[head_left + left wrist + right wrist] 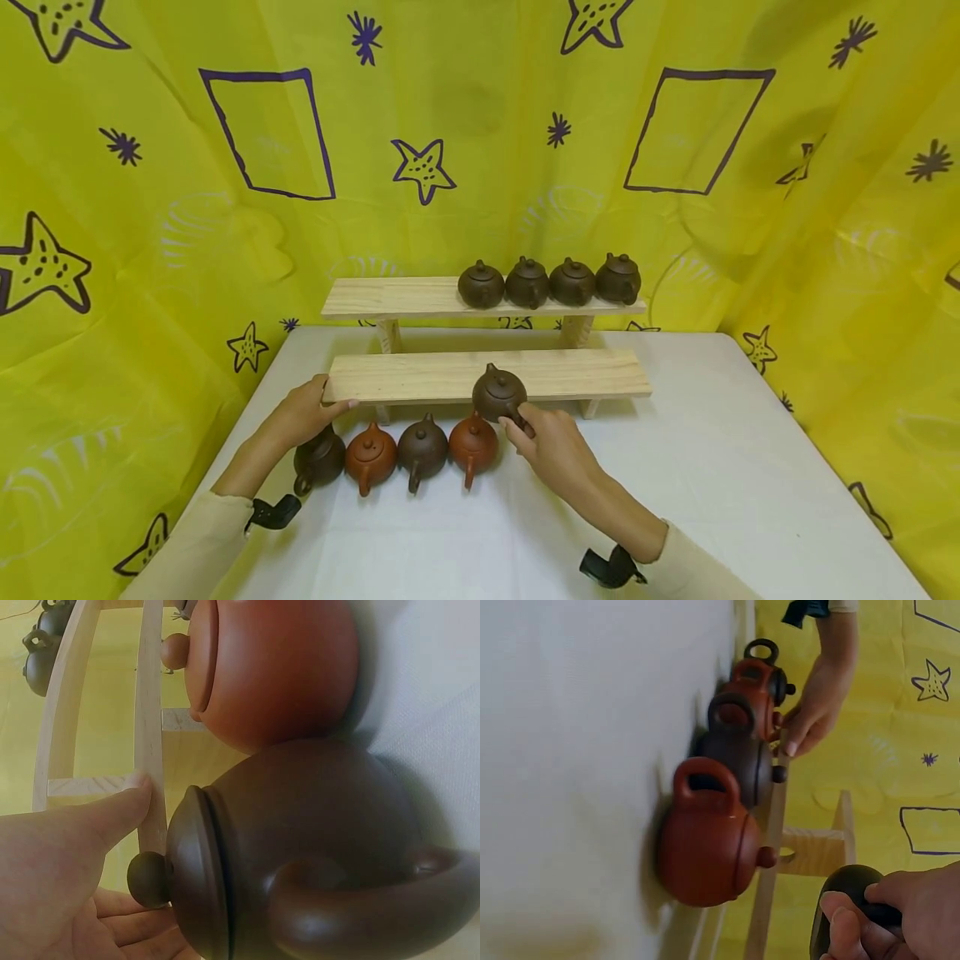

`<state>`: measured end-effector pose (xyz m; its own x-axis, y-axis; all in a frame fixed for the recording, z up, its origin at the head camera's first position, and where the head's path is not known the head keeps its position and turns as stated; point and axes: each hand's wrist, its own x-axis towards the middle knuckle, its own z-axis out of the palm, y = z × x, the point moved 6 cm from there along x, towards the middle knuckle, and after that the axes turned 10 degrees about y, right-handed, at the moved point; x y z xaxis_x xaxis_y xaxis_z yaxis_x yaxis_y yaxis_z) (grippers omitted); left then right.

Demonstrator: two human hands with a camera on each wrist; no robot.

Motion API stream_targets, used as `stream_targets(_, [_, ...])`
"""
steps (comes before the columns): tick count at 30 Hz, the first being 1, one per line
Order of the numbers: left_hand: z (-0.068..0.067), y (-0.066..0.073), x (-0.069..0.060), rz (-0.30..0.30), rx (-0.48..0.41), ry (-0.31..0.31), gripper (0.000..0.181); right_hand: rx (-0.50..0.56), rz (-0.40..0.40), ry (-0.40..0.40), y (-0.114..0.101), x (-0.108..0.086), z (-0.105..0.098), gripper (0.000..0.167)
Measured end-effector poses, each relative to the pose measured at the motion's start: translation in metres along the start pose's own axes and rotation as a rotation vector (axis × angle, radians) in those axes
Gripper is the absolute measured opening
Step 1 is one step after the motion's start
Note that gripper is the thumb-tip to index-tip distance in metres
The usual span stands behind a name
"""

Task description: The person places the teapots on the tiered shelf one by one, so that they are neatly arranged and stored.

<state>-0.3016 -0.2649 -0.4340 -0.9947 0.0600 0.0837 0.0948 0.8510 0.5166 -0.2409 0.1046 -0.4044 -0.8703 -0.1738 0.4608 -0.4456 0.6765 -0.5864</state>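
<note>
My right hand (558, 446) grips a dark brown teapot (498, 392) by its handle, at the front edge of the lower wooden shelf (427, 377). In the right wrist view, fingers and thumb close round that handle; part of the pot is cut off. With the thumb along its front edge, my left hand (296, 412) holds the left end of the lower shelf. Below that hand sits a dark teapot (315, 847), beside a reddish teapot (277, 667). Further right in the row stand a grey-brown teapot (423, 448) and another reddish teapot (473, 450), handles toward me.
Several dark teapots (527, 283) stand side by side on the right half of the upper shelf (390, 296). Both shelves rest on a white-covered table (712, 467). Yellow patterned curtains (480, 208) hang behind and at both sides.
</note>
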Motion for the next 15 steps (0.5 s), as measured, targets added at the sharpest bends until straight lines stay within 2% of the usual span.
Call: stream_targets(15, [0.000, -0.001, -0.001, 0.002, 0.004, 0.012, 0.080, -0.017, -0.089, 0.091, -0.047, 0.081, 0.019, 0.042])
